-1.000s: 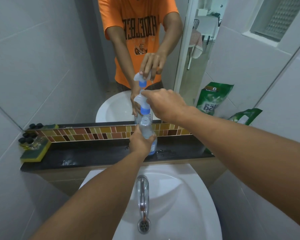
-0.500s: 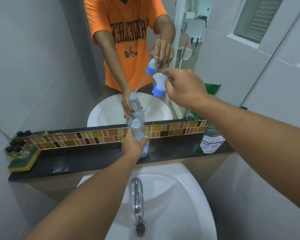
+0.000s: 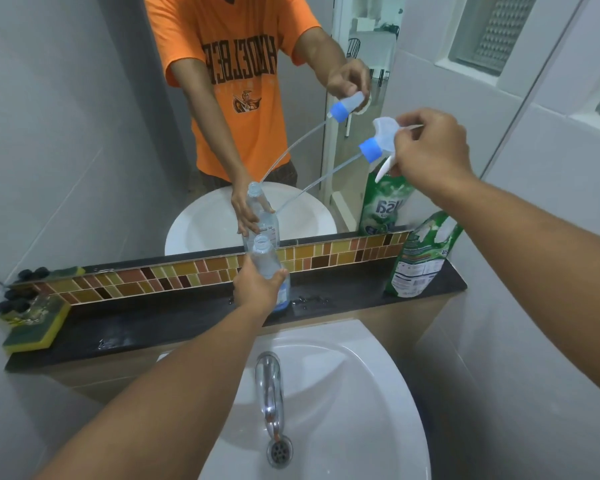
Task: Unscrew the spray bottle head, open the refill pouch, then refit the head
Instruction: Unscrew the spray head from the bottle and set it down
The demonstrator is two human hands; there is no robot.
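Head view, downward over sink [image 3: 378,393] (facing mirror [image 3: 84,133]).

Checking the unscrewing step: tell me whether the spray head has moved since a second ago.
Yes. The spray head, held in the right hand, has lifted up and rightward off the bottle, which stays on the black ledge.

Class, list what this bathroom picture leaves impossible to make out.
- Head view: the left hand hides the bottle middle, so its fill level is unclear.
- The right hand covers the spray head trigger end.
- The pouch print is too small to read.
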